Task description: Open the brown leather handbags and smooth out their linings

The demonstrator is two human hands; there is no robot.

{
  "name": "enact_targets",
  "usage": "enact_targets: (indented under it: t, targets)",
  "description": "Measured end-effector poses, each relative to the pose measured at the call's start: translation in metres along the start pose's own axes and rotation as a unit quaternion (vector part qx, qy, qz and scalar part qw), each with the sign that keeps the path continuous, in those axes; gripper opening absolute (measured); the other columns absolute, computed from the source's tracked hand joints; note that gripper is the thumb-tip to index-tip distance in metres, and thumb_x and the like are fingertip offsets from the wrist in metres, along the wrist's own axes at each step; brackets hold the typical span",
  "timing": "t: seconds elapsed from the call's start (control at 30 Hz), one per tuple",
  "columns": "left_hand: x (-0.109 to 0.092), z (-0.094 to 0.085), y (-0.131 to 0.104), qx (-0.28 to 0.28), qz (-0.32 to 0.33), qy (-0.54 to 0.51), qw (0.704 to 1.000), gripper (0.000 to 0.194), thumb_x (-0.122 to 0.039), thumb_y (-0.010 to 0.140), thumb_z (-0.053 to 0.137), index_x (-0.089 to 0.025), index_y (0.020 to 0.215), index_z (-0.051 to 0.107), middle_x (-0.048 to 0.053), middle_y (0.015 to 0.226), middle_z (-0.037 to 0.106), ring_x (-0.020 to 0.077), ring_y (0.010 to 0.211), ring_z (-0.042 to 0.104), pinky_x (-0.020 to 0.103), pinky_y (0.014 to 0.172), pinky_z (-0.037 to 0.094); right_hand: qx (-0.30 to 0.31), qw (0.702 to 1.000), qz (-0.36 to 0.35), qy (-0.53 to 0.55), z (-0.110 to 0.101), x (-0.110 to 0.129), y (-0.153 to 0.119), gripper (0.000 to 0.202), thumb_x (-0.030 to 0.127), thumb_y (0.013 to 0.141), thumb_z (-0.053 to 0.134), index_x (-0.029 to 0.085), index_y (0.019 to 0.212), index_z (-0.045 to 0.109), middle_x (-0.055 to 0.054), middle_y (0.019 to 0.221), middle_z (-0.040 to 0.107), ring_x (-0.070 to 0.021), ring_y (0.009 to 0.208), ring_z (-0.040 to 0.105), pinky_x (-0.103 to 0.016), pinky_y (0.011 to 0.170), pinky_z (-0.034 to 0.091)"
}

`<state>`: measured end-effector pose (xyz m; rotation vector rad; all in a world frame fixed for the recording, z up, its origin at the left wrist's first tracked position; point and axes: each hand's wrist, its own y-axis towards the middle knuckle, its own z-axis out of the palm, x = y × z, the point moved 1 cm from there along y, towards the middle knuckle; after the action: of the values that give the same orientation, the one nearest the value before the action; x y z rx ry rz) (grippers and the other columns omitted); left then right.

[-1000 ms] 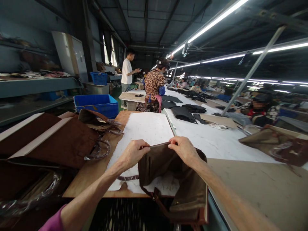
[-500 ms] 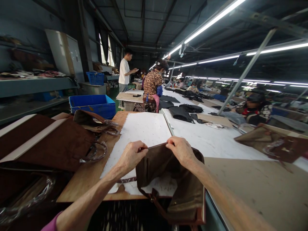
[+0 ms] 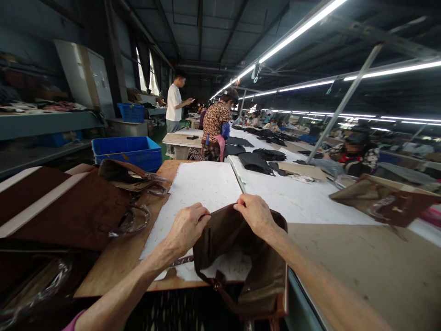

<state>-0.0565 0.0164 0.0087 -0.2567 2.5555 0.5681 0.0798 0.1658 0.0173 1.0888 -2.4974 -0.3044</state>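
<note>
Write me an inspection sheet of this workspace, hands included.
Surface: white paper over a wooden board.
Things in hand: brown bag, mouth open.
Clutter: more bags piled at left; another bag at right; black pieces ahead.
Hands: left hand and right hand pinch the brown bag's far rim.
Cables: thin cord hanging near an overhead light.
Surroundings: person in a white top and person in a spotted top ahead; blue bin ahead, left.
</note>
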Motion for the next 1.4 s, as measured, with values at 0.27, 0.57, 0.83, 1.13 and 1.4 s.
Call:
enact_targets:
  t: [0.27, 0.57, 0.83, 1.13, 1.4]
  targets:
    - [-0.011, 0.002, 0.038, 0.077, 0.011, 0.094, 0.993, 0.027, -0.045, 0.073, 0.053, -0.020, 0.079, 0.062, 0.002, 0.072, 0.061, 0.0173, 0.068, 0.054, 0.024, 0.056, 0.034, 0.003, 1.000, 0.012, -0.011, -0.002, 0.002, -0.001, 0.015, 0.026, 0.073, 0.055, 0.019, 0.060, 0.053, 0.001, 0.061, 0.055, -0.0120, 0.062, 0.046, -0.023, 0.056, 0.028]
    - [-0.034, 0.048, 0.088, 0.174, 0.097, 0.112, 0.973, 0.024, -0.032, 0.071, 0.050, -0.018, 0.084, 0.064, 0.007, 0.080, 0.063, 0.0213, 0.075, 0.057, 0.026, 0.062, 0.041, 0.023, 0.999, -0.002, -0.032, -0.023, -0.012, -0.016, 0.023, 0.020, 0.069, 0.056, 0.020, 0.092, 0.053, -0.003, 0.094, 0.059, -0.0172, 0.087, 0.052, -0.025, 0.069, 0.032]
    - [-0.029, 0.046, 0.091, 0.173, 0.107, 0.064, 0.977, 0.022, -0.034, 0.068, 0.052, -0.018, 0.077, 0.065, 0.003, 0.069, 0.061, 0.0165, 0.065, 0.053, 0.023, 0.054, 0.034, 0.106, 0.975, 0.194, 0.012, -0.042, -0.058, -0.039, 0.048, 0.031, 0.061, 0.060, 0.022, 0.106, 0.048, -0.005, 0.093, 0.059, -0.0204, 0.082, 0.054, -0.026, 0.062, 0.033]
    - [-0.021, 0.041, 0.098, 0.214, 0.122, 0.010, 0.969, 0.018, -0.026, 0.067, 0.048, -0.018, 0.072, 0.063, -0.002, 0.059, 0.054, 0.0119, 0.060, 0.046, 0.019, 0.051, 0.028, 0.172, 0.966, 0.112, 0.160, -0.041, -0.095, -0.032, 0.018, 0.024, 0.066, 0.047, 0.019, 0.072, 0.063, 0.002, 0.059, 0.057, -0.0141, 0.060, 0.050, -0.022, 0.056, 0.031]
    - [-0.021, 0.047, 0.105, 0.247, 0.082, -0.052, 0.964, 0.022, -0.022, 0.063, 0.048, -0.015, 0.077, 0.064, -0.002, 0.064, 0.057, 0.0132, 0.065, 0.049, 0.020, 0.056, 0.034, 0.181, 0.968, 0.077, 0.158, -0.039, -0.101, -0.033, 0.018, 0.025, 0.066, 0.047, 0.018, 0.070, 0.064, 0.003, 0.057, 0.054, -0.0132, 0.057, 0.046, -0.022, 0.057, 0.031]
